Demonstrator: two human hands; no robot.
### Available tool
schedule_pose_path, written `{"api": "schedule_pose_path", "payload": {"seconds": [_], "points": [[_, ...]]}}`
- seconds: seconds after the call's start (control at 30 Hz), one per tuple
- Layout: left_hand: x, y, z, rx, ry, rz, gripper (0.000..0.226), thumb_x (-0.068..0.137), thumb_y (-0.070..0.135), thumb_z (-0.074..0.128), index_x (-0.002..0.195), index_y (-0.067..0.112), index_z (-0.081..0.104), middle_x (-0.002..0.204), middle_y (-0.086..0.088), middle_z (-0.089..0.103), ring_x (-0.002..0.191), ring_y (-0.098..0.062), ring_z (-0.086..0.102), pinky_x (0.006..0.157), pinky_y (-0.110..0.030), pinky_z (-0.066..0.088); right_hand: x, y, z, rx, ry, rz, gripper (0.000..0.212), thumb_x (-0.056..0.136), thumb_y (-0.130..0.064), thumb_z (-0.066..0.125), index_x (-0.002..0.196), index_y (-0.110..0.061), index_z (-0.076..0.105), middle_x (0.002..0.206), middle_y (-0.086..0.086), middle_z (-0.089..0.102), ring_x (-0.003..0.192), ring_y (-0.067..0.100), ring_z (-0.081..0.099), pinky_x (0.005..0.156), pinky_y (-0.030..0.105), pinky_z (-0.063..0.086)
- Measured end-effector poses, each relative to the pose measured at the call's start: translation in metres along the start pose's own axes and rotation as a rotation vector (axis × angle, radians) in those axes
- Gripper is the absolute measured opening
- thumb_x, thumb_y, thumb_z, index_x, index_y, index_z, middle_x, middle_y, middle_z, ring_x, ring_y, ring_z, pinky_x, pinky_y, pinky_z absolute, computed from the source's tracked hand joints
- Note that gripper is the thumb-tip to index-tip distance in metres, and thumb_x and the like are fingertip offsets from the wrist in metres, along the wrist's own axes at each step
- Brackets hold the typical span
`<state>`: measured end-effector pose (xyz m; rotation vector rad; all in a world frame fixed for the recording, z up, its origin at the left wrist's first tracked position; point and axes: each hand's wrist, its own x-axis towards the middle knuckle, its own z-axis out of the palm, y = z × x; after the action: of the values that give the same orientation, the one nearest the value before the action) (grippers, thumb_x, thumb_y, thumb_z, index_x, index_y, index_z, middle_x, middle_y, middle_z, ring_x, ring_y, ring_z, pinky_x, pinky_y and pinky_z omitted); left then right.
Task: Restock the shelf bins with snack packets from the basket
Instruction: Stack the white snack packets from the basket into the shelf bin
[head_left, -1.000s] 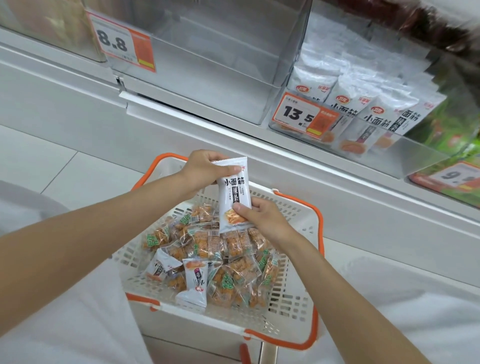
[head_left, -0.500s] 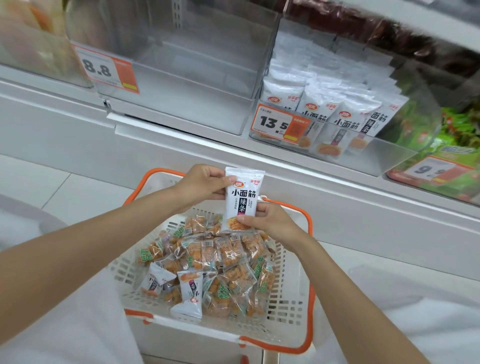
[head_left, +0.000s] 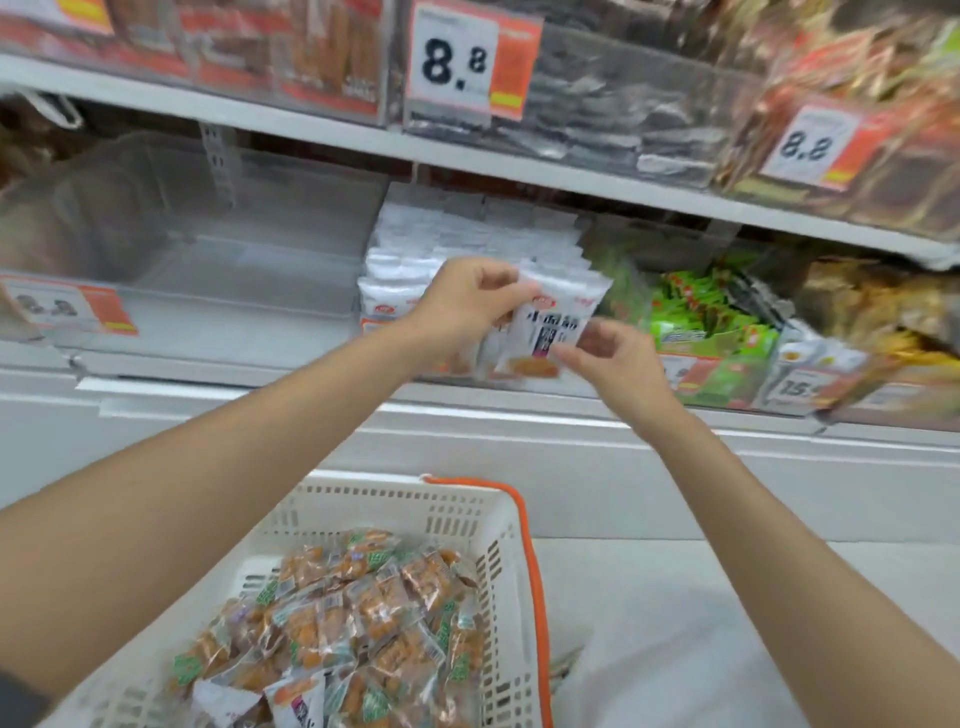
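Evidently the white snack packet (head_left: 553, 325) is a light thing. It looks like a thin, glossy film pouch with a little soft food inside, so it should flex and crinkle rather than hold its shape, and the film is probably a bit slippery. It does not look fragile, though a hard squeeze in the middle could crush the contents. The flat sealed edges and corners seem the best places to take hold, and that is roughly where the fingers sit.

The left hand (head_left: 467, 306) pinches the packet's upper left edge, with its fingers (head_left: 501, 275) curled over the top. The right hand (head_left: 621, 364) comes in from the lower right, and its fingers (head_left: 569, 356) close on the bottom right corner near the orange picture. Motion blur softens this, so how firm the right-hand pinch is cannot be told.

The packet hangs upright between the two hands, printed face toward the camera. It is just in front of the shelf bin (head_left: 467, 234) already packed with matching white packets. Whether it has crossed the bin's front wall cannot be told.

The basket (head_left: 415, 491) sits well below and nearer, heaped with orange snack packets (head_left: 337, 623). To the left of the white packets stands a clear bin (head_left: 234, 249) with nothing visible inside.
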<state>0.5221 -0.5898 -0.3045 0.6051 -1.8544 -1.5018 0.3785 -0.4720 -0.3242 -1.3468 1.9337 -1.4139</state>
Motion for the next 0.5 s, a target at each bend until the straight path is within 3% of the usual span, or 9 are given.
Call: {"api": "schedule_pose_path", "payload": {"seconds": [0.07, 0.17, 0.27, 0.4, 0.5], "points": [[0.028, 0.020, 0.011, 0.063, -0.033, 0.097, 0.013, 0.093, 0.017, 0.064, 0.086, 0.011, 0.073, 0.092, -0.008, 0.075, 0.091, -0.022, 0.071, 0.090, -0.036, 0.056, 0.022, -0.007, -0.026, -0.064, 0.115, -0.054, 0.018, 0.085, 0.000, 0.070, 0.102, -0.006, 0.070, 0.095, 0.001, 0.072, 0.070, -0.009, 0.065, 0.067, 0.011, 0.050], [0.072, 0.027, 0.022, 0.193, 0.009, 0.142, 0.014, 0.089, 0.020, 0.069, 0.088, 0.007, 0.074, 0.093, -0.012, 0.075, 0.096, -0.030, 0.069, 0.090, -0.046, 0.055, 0.057, 0.002, -0.047, -0.190, 0.189, -0.034, 0.014, 0.085, -0.012, 0.072, 0.099, -0.013, 0.074, 0.093, -0.004, 0.075, 0.083, 0.005, 0.070, 0.079, 0.027, 0.058], [0.101, 0.014, 0.027, 0.273, 0.054, 0.102, 0.012, 0.085, 0.016, 0.074, 0.098, 0.013, 0.073, 0.090, -0.002, 0.073, 0.089, -0.021, 0.070, 0.083, -0.034, 0.056, 0.085, 0.021, -0.047, -0.313, 0.178, 0.096, 0.012, 0.082, -0.018, 0.073, 0.093, -0.012, 0.075, 0.090, 0.002, 0.075, 0.085, 0.018, 0.071, 0.081, 0.041, 0.058], [0.121, -0.007, 0.028, 0.599, -0.037, 0.012, 0.026, 0.088, 0.019, 0.071, 0.112, 0.011, 0.069, 0.100, -0.003, 0.067, 0.098, -0.020, 0.065, 0.091, -0.034, 0.052, 0.104, 0.040, -0.032, -0.452, -0.037, 0.275, 0.009, 0.084, -0.017, 0.074, 0.083, -0.008, 0.073, 0.086, 0.008, 0.073, 0.070, 0.018, 0.064, 0.070, 0.035, 0.056], [0.126, -0.012, 0.029, 0.839, -0.135, 0.019, 0.013, 0.090, 0.016, 0.064, 0.093, 0.007, 0.073, 0.083, -0.004, 0.068, 0.081, -0.021, 0.063, 0.082, -0.036, 0.055, 0.112, 0.045, -0.026, -0.603, -0.124, 0.336, 0.021, 0.086, -0.020, 0.070, 0.069, -0.011, 0.061, 0.068, 0.004, 0.061, 0.054, 0.014, 0.055, 0.048, 0.023, 0.041]]}}
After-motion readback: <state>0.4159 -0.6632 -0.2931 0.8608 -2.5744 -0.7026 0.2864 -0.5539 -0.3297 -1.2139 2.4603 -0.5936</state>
